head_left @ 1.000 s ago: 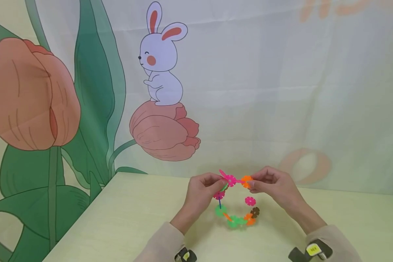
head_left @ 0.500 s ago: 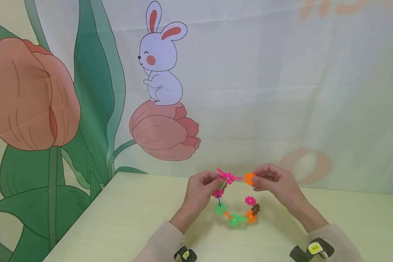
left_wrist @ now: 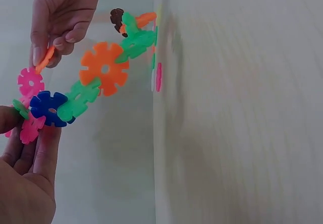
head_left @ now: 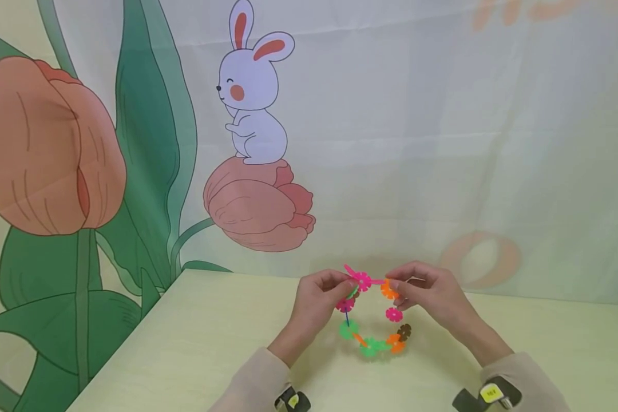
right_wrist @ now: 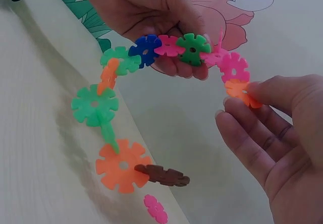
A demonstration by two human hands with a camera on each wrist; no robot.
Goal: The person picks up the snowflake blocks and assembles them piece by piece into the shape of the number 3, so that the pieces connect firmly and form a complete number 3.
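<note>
A curved chain of plastic snowflake discs hangs from my left hand point(head_left: 316, 300), which pinches it near a dark green disc point(right_wrist: 193, 49). A blue disc point(left_wrist: 49, 108), light green discs point(right_wrist: 95, 104) and a large orange disc point(right_wrist: 123, 165) follow along it. At its free lower end is a brown disc point(right_wrist: 162, 175). Between thumb and fingers, my right hand point(head_left: 438, 294) pinches a small orange disc point(right_wrist: 240, 89). That disc overlaps the edge of a pink disc point(right_wrist: 235, 66) at the chain's other end. Another pink disc, standing upright point(right_wrist: 220, 41), juts out near the left fingertips.
A loose pink disc point(head_left: 393, 314) lies on the pale table point(head_left: 185, 343), behind the brown end of the chain. Behind the table hangs a cloth backdrop point(head_left: 391, 143) printed with tulips and a rabbit. Both wrists wear dark straps point(head_left: 491, 393).
My right hand draws the orange disc away from the pink disc to the right, then brings it back against its edge. My left hand shifts slightly while keeping its pinch on the chain.
</note>
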